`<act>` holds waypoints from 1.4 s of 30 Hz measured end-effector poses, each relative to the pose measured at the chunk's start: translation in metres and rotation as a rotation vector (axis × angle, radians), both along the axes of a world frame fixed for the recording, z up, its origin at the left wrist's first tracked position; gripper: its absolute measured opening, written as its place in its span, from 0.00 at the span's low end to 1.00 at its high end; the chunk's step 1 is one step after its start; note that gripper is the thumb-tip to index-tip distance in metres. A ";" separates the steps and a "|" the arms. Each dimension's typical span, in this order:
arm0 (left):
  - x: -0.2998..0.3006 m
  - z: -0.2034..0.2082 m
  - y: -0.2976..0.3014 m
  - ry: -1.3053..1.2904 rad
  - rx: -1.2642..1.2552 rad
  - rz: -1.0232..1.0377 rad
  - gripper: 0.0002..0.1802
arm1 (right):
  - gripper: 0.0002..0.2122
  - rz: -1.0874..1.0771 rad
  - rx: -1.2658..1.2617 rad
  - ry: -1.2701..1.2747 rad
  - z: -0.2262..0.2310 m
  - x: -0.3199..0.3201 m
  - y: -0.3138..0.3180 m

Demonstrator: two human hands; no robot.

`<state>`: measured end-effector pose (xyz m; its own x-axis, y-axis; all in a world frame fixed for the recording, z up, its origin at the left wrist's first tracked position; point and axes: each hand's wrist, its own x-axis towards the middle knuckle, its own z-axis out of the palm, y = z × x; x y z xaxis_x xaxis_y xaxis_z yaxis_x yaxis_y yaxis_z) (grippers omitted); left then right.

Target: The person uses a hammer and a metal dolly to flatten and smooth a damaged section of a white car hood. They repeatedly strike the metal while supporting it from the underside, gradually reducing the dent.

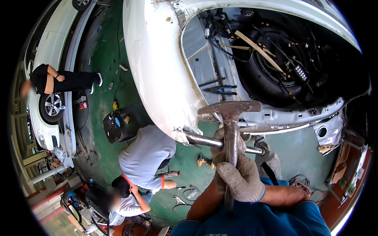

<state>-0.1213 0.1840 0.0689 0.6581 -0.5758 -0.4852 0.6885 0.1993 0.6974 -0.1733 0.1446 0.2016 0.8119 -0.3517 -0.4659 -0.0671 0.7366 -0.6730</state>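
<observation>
My right hand (243,177), in a knitted work glove, is closed round the handle of a hammer (231,137), whose worn brownish head is raised near the car's rear edge. Behind the handle, my gloved left hand (217,152) grips a shiny metal bar (199,138); the hammer hides part of its fingers. The bar's left end meets the torn, dented corner (182,135) of the white car body (157,70). Inside the open boot lie blue-handled pliers (221,90), a thin dark rod (212,82) and a wooden strip (260,51) over a black wheel (271,59).
A crouching person in a grey shirt (147,157) is close on the left, beside another person in white (134,204). Farther left, someone in black (71,80) stands by a second white car (55,39). A black bin (116,128), drill (204,161) and cables (193,192) are on the green floor.
</observation>
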 end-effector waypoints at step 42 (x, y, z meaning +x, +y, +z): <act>-0.026 0.007 0.011 0.256 -0.615 0.358 0.40 | 0.17 0.113 -0.950 0.127 -0.008 -0.002 -0.011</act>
<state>-0.1478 0.1947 0.0756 0.7660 -0.5640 -0.3085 0.6338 0.7429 0.2154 -0.1749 0.1333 0.1940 0.8273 -0.5499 -0.1144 -0.2180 -0.1266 -0.9677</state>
